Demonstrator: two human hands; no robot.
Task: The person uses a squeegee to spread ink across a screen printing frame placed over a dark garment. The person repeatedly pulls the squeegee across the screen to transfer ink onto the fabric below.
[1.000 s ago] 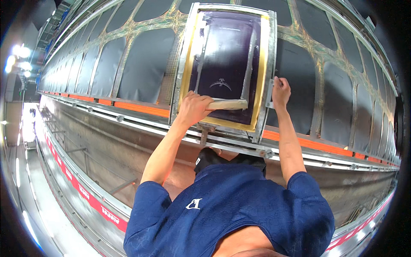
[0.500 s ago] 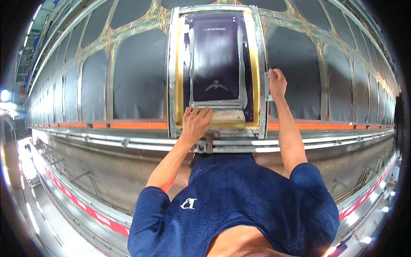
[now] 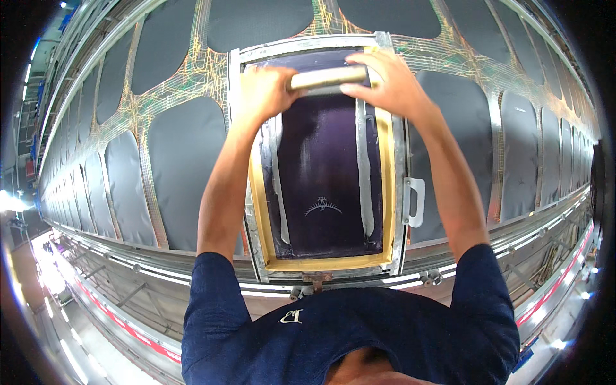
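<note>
A screen-printing frame (image 3: 399, 253) with a dark mesh (image 3: 321, 154) lies on the long table in front of me. At the mesh's far end is a squeegee (image 3: 328, 78) with a pale bar, held crosswise. My left hand (image 3: 266, 95) is closed around its left end. At the right end, my right hand (image 3: 388, 83) has its thumb on the near side and its fingers on the far side. Grey ink streaks (image 3: 364, 173) run down both sides of the mesh. A pale winged emblem (image 3: 324, 206) shows near its close end.
A white handle (image 3: 416, 203) sticks out from the frame's right side. Dark fabric panels (image 3: 186, 167) are laid in rows to both sides, with marked strips between them. A metal rail (image 3: 154, 271) runs along the table's near edge.
The squeegee has gone from the near end of the mesh to the far end with my left hand. My right hand has left the frame's side handle and taken the squeegee's right end.
</note>
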